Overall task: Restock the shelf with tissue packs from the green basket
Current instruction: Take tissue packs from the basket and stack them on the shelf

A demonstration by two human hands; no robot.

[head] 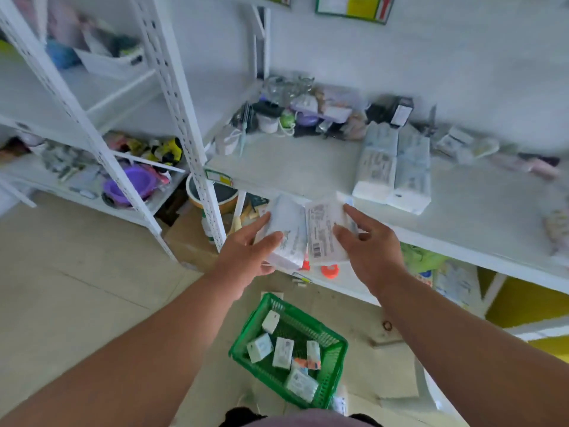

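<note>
My left hand (246, 251) grips a white tissue pack (289, 232) just below the front edge of the white shelf (301, 167). Beside it, my right hand (366, 245) holds a second tissue pack (323, 229) with its barcode label facing up. The two packs touch side by side in front of the shelf edge. Two stacked rows of tissue packs (394, 167) lie on the shelf to the right of my hands. On the floor below stands the green basket (246, 343) with several tissue packs (283, 352) inside.
Small goods and glass jars (292, 106) crowd the back of the shelf. A white perforated upright (184, 118) stands to the left, with another rack holding a purple bowl (132, 183). Orange lids (329, 269) and packets sit on the lower shelf.
</note>
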